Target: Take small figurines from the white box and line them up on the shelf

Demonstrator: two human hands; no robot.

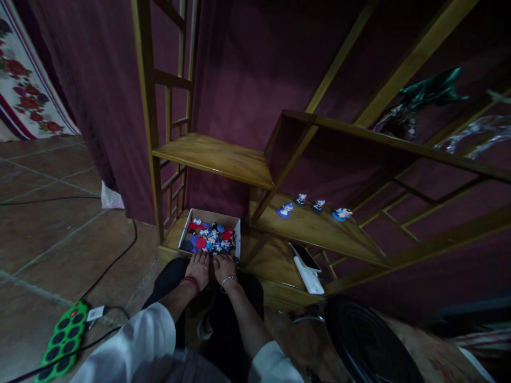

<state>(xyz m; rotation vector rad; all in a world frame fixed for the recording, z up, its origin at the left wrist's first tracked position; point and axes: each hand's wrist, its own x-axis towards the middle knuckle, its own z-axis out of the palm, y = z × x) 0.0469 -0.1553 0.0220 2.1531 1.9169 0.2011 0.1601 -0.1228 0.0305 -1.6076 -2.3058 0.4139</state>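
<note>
A white-edged box (238, 239) full of small colourful figurines (211, 239) rests on the low wooden shelf in front of me. My left hand (198, 268), with a red bead bracelet, lies flat at the box's near edge, fingers stretched toward the figurines. Beside it my right hand (224, 268), wearing a silver bracelet, is at the same edge; its fingers look slightly bent and spread, with nothing visible in them. To the right, a purple-haired figurine (285, 210) and several more, among them one on a blue base (341, 214), stand on a shelf board (319, 231).
A dark phone (305, 257) and a white object (308, 275) lie on the lower shelf at right. An upper shelf board (215, 157) juts out above the box. A green power strip (64, 340) with cables is on the floor at left. A black round seat (371, 340) stands at lower right.
</note>
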